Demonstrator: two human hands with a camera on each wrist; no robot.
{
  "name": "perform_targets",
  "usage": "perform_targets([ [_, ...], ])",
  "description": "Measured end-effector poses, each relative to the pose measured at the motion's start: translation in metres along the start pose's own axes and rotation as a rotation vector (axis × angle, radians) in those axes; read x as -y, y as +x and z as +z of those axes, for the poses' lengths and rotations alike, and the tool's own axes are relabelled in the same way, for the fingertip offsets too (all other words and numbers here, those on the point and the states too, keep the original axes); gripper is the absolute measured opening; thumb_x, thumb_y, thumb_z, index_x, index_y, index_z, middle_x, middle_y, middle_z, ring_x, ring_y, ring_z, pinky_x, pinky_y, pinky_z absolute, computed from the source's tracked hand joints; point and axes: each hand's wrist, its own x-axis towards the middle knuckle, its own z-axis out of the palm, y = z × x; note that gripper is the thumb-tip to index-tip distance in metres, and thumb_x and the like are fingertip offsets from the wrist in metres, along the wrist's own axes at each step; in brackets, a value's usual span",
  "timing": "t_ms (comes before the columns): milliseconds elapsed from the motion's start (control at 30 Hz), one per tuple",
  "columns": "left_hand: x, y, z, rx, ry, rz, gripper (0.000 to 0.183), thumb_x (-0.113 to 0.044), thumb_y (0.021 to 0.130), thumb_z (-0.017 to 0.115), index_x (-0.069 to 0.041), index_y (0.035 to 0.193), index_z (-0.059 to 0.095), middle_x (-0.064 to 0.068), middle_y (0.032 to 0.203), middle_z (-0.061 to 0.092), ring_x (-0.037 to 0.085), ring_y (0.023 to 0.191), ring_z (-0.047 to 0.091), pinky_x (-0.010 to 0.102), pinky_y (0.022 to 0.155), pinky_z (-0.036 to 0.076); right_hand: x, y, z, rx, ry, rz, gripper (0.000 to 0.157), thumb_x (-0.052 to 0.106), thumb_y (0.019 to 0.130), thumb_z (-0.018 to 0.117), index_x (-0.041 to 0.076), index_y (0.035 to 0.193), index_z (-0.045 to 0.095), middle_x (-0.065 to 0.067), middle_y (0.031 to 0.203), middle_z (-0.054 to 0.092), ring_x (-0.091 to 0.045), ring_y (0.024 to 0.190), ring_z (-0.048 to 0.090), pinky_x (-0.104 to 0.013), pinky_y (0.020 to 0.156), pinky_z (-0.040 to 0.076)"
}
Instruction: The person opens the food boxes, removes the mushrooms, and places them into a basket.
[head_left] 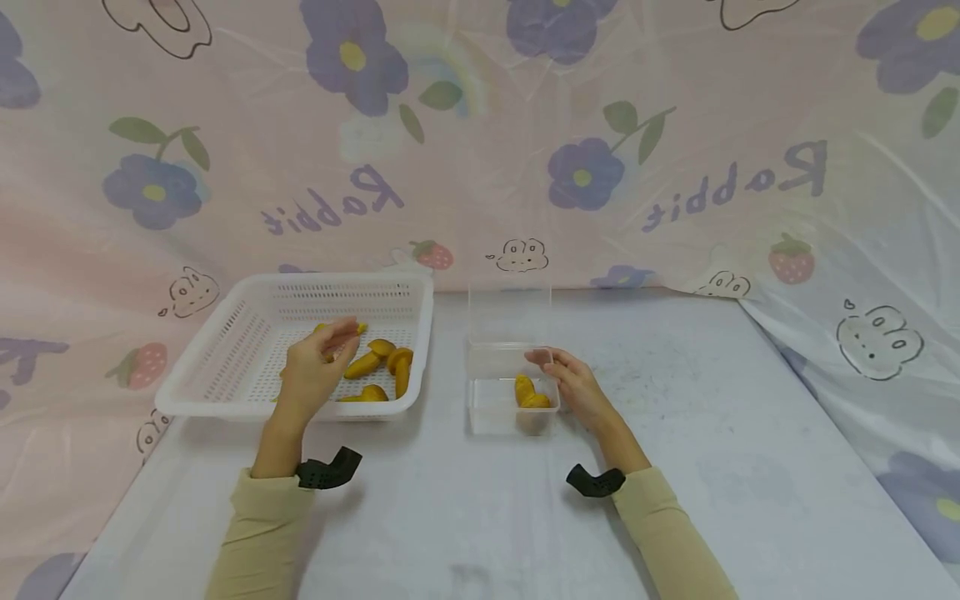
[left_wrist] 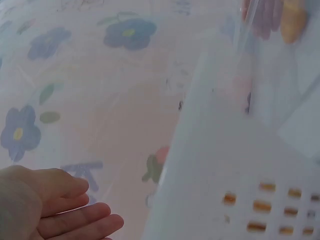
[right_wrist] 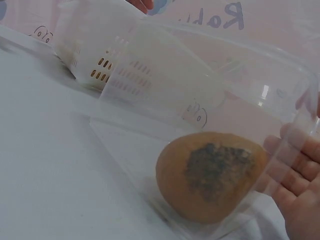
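A white plastic basket (head_left: 292, 411) with slotted walls stands on the left, holding several yellow-brown mushrooms (head_left: 363, 364). My left hand (head_left: 315, 367) hangs over the basket among the mushrooms, fingers loosely bent. In the left wrist view, nothing lies in the visible part of the left hand (left_wrist: 75, 210). A clear plastic box (head_left: 491, 422) sits right of the basket, its clear lid (head_left: 510, 317) raised at the back. One yellow mushroom (head_left: 527, 392) lies inside it. At the box's right side rests my right hand (head_left: 585, 392); the right wrist view shows its fingers (right_wrist: 295, 165) extended along the outer wall.
A white table (head_left: 675, 467) lies under everything. Behind it hangs a pink patterned cloth (head_left: 480, 167) with flowers and rabbits, close behind basket and lid. Each wrist wears a black strap mount (head_left: 330, 469).
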Motion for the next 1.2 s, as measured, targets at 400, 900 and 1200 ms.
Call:
perform_targets([
  [400, -0.031, 0.000, 0.028, 0.138, -0.093, 0.014, 0.034, -0.005, 0.091, 0.064, 0.006, 0.123, 0.061, 0.022, 0.122, 0.067, 0.034, 0.110, 0.067, 0.045, 0.095, 0.055, 0.000, 0.001, -0.001, 0.006, 0.019, 0.010, 0.046, 0.018, 0.101, 0.043, -0.006, 0.140, 0.039, -0.026, 0.146, 0.042, -0.034, 0.148, 0.022, -0.060, 0.125, -0.001],
  [900, -0.053, -0.001, 0.061, 0.192, -0.147, 0.109, 0.031, -0.006, 0.091, 0.064, 0.006, 0.119, 0.063, 0.021, 0.119, 0.068, 0.033, 0.108, 0.068, 0.044, 0.095, 0.056, 0.000, -0.001, -0.001, 0.010, 0.033, 0.006, 0.046, 0.018, 0.101, 0.043, -0.007, 0.140, 0.038, -0.008, 0.137, 0.057, -0.034, 0.146, 0.024, -0.060, 0.125, 0.000],
  [1200, -0.063, -0.006, 0.088, 0.268, -0.134, 0.172, 0.031, -0.007, 0.091, 0.064, 0.003, 0.120, 0.064, 0.019, 0.117, 0.070, 0.029, 0.108, 0.069, 0.038, 0.094, 0.057, 0.001, -0.001, -0.001, 0.015, 0.045, -0.002, 0.049, 0.021, 0.100, 0.046, -0.007, 0.140, 0.038, 0.017, 0.119, 0.062, -0.035, 0.147, 0.023, -0.060, 0.125, 0.000],
])
